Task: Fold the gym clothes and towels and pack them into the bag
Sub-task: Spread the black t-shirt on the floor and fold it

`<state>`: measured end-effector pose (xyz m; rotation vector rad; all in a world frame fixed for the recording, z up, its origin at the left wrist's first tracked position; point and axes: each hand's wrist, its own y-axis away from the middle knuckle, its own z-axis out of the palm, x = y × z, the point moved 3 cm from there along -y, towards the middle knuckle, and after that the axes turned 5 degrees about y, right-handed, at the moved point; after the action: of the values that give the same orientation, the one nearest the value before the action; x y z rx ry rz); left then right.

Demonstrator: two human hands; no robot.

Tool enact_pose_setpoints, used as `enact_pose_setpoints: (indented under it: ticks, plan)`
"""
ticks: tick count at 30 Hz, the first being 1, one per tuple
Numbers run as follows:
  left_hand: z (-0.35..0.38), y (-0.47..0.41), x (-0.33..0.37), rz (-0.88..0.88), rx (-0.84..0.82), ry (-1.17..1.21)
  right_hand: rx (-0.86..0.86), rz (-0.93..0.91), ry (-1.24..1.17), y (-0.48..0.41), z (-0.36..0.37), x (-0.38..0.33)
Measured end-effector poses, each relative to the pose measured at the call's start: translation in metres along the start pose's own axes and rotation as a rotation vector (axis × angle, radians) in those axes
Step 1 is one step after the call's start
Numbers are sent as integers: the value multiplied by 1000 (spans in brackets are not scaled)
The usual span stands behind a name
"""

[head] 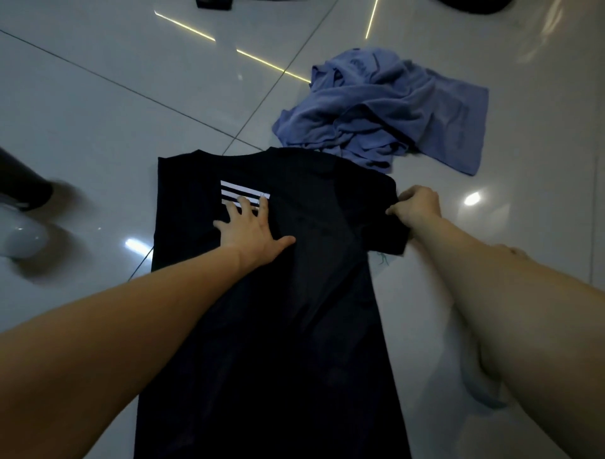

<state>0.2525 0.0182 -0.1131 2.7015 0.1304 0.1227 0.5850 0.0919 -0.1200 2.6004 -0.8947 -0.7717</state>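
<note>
Your left arm reaches forward from the lower left, forearm bare and wrist straight. Your left hand (252, 229) lies palm down, fingers spread and thumb out to the right, pressing flat on the shirt (294, 311). Your right arm comes in from the lower right, also bare. Your right hand (417, 206) has its fingers curled, knuckles up, pinching the shirt's right edge.

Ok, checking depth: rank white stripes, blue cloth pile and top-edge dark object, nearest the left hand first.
1. white stripes: touched by the left hand, on the black shirt.
2. blue cloth pile: beyond, right.
3. dark object: far, top edge.
</note>
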Motion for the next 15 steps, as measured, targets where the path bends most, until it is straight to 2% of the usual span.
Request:
enact_pose_setpoints:
  ticks: [3, 7, 10, 13, 15]
  plan:
    - [-4, -1, 1, -3, -25, -3, 27, -71, -40, 10, -4, -5]
    - [-7, -3, 2, -9, -46, 7, 39, -196, -244, 36, -17, -27]
    - [-7, -3, 1, -3, -44, 9, 36, -204, -379, 48, -25, -38]
    - [-12, -3, 2, -7, -83, -22, 104, -193, -408, 62, -32, -46]
    - [-22, -4, 1, -24, -120, -48, 136, -253, -354, 75, -36, -57]
